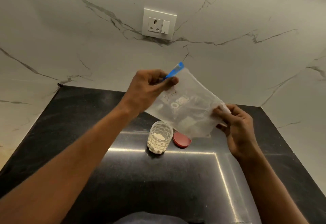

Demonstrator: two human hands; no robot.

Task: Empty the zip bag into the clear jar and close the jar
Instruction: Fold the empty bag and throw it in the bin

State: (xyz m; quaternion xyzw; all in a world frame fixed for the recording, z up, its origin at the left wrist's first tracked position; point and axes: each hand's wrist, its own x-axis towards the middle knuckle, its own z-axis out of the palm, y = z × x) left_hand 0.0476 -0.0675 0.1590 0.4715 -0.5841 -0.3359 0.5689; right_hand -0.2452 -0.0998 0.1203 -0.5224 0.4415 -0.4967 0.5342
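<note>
A clear zip bag with a blue zip strip hangs in the air above the black counter, tilted. My left hand pinches its blue zip end at the upper left. My right hand pinches the bag's opposite edge at the lower right. A little pale content shows through the bag near its lower side. Below the bag stands the clear jar, upright and uncovered, partly filled with pale white pieces. Its red lid lies flat on the counter just right of the jar, partly hidden by the bag.
The glossy black counter runs into a corner of white marble walls. A white socket and switch plate sits on the back wall. Dark clothing shows at the bottom edge.
</note>
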